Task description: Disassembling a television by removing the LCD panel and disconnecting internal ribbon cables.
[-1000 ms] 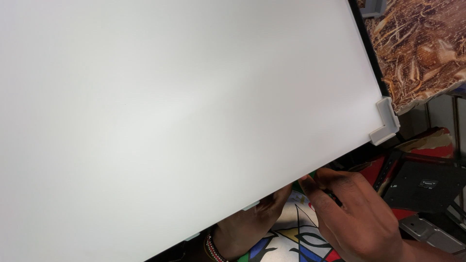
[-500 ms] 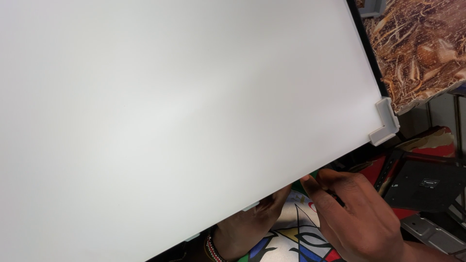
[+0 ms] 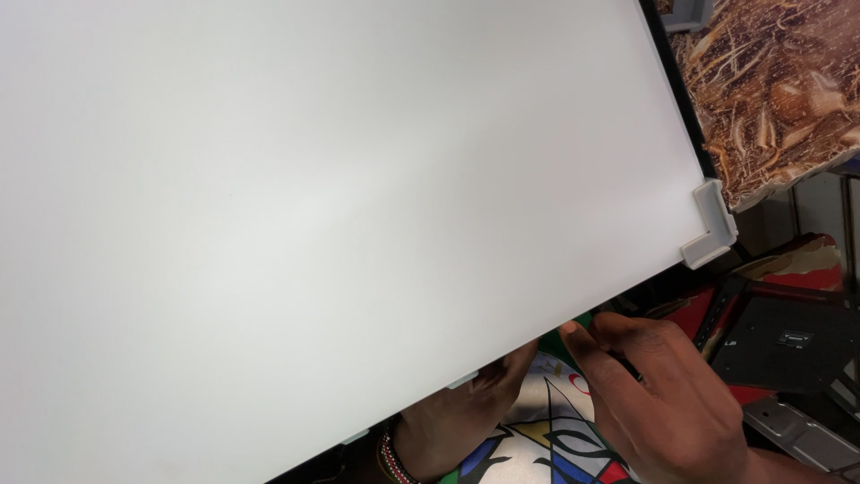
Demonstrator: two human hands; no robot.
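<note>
White panel (image 3: 340,206) over patterned cloth (image 3: 537,439); both hands' fingers (image 3: 582,345) at its edge, grip unclear.

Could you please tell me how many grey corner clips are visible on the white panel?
1: a grey corner clip sits on the white panel's right corner. Other corners are out of view, so more may be hidden.

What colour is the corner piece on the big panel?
Light grey corner piece, on the white panel; head view.

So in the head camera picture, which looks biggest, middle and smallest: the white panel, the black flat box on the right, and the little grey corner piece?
Largest to smallest, as they look here:
1. White panel, which fills most of the picture, though it is also nearest the camera.
2. Black flat box.
3. Grey corner piece, clipped on the panel's corner.
</note>
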